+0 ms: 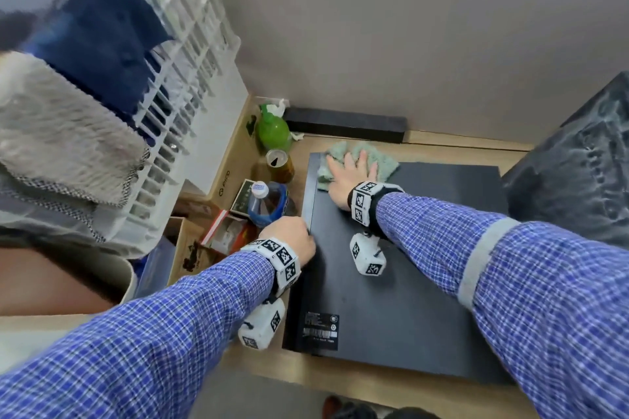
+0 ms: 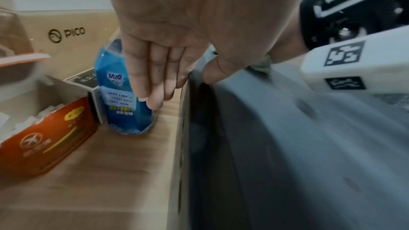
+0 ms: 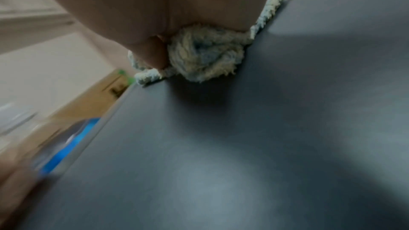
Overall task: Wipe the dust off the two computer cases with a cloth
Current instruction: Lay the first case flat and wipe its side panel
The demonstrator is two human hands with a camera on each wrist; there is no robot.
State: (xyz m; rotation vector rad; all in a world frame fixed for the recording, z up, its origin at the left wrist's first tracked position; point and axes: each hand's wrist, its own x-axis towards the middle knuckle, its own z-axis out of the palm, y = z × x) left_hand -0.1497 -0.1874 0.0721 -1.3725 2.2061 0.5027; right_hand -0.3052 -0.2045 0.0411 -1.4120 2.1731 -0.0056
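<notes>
A black computer case [image 1: 391, 265] lies flat on the wooden table [image 1: 442, 141]. My right hand [image 1: 354, 170] presses a pale green fluffy cloth [image 1: 384, 160] onto the case's far left corner, fingers spread straight. In the right wrist view the cloth [image 3: 205, 55] bunches under my palm on the dark panel [image 3: 243, 146]. My left hand [image 1: 289, 235] grips the case's left edge. The left wrist view shows that hand [image 2: 168, 62] with its thumb on top of the case [image 2: 309, 146] and its fingers down the side. A bulky dark object [image 1: 578, 163] with a glossy wrinkled surface stands at the right.
Left of the case stand a green bottle [image 1: 274, 129], a drink can [image 1: 279, 163], a blue-labelled bottle [image 2: 124, 93], an open orange box [image 2: 44, 137] and a PICO cardboard box [image 2: 66, 32]. A black bar [image 1: 343, 124] lies along the wall. A white rack [image 1: 190, 78] holds clothes.
</notes>
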